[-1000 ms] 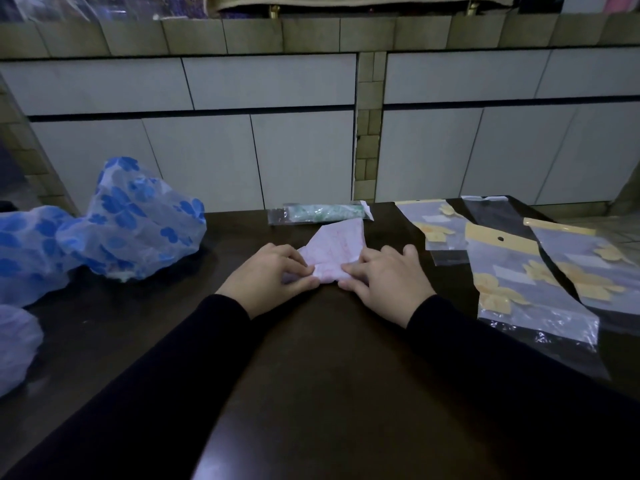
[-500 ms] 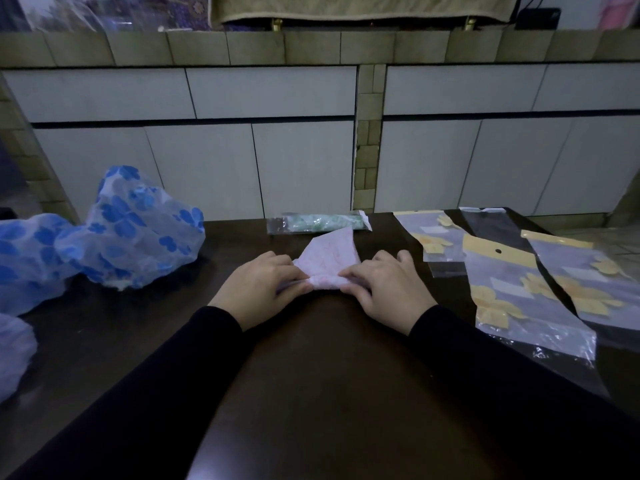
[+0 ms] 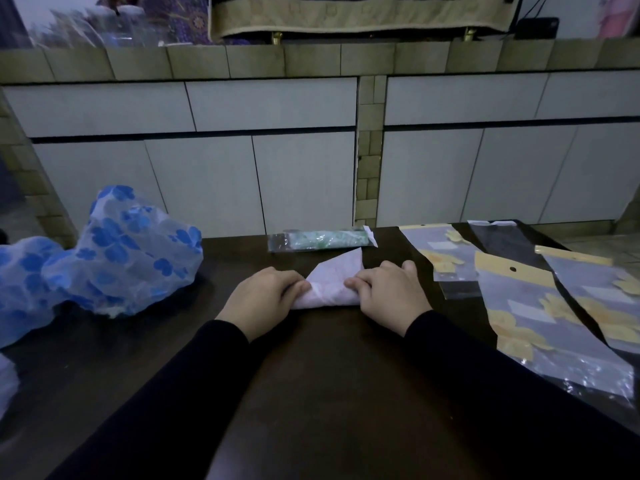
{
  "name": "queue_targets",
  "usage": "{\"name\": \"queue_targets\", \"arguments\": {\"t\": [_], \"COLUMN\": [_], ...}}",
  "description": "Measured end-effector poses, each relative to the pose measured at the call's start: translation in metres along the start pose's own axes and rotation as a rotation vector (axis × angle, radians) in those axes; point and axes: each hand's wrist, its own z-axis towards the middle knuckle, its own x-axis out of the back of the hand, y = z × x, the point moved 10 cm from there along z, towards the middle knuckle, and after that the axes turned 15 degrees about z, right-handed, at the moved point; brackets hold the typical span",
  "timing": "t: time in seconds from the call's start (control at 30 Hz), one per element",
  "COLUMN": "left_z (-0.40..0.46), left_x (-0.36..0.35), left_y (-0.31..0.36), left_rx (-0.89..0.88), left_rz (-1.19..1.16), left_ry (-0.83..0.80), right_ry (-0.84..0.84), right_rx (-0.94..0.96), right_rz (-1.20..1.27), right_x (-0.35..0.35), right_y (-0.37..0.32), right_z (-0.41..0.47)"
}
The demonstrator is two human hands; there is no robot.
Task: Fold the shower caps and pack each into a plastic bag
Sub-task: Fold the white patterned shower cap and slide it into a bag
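A pale pink shower cap (image 3: 329, 285) lies on the dark table (image 3: 329, 393), its near part rolled into a tube and a pointed flap sticking out toward the far side. My left hand (image 3: 259, 299) grips the roll's left end. My right hand (image 3: 388, 296) grips its right end, fingers curled over the top. Behind the roll lies a green shower cap packed in a clear bag (image 3: 320, 240). To the right lie several clear plastic bags with yellow headers (image 3: 540, 306).
Blue-flowered shower caps (image 3: 117, 258) sit crumpled in a heap at the table's left, with another pale one (image 3: 5, 382) at the left edge. White cabinet doors (image 3: 301, 174) stand beyond the table's far edge.
Both hands have rolled the pink cap's near edge away from me, so the roll is thicker and the flat flap beyond it shorter. The hands have moved slightly apart.
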Motion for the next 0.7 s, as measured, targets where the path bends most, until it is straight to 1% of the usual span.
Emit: {"name": "queue_targets", "arguments": {"t": [0.07, 0.2, 0.3, 0.4, 0.47, 0.53, 0.57, 0.63, 0.7], "left_z": [0.002, 0.000, 0.000, -0.001, -0.004, -0.004, -0.003, 0.000, -0.001], "left_x": [0.004, 0.009, 0.017, 0.018, 0.017, 0.017, 0.015, 0.004, -0.004], "left_y": [-0.001, 0.001, 0.006, 0.020, 0.032, 0.033, 0.030, 0.024, 0.024], "left_rx": [0.015, 0.000, -0.083, -0.187, -0.258, -0.235, -0.194, -0.119, -0.104], "left_rz": [-0.049, -0.028, 0.058, 0.105, 0.110, 0.097, 0.087, 0.097, 0.140], "left_ry": [0.025, 0.079, 0.211, 0.246, 0.259, 0.249, 0.215, 0.099, 0.036], "right_ry": [-0.004, 0.129, 0.228, 0.291, 0.257, 0.207, 0.179, 0.112, 0.063], "right_rx": [-0.023, -0.042, -0.006, 0.107, 0.135, 0.107, 0.080, 0.026, 0.010], "right_rz": [0.004, 0.005, 0.028, 0.040, 0.014, -0.020, -0.036, -0.054, -0.090], "right_x": [-0.002, 0.005, 0.015, 0.021, 0.018, 0.013, 0.010, 0.003, -0.004], "right_y": [0.003, 0.011, 0.011, -0.003, -0.008, -0.005, -0.002, 0.002, 0.001], "right_z": [0.004, 0.002, -0.001, -0.005, -0.006, -0.006, -0.007, -0.009, -0.012]}}
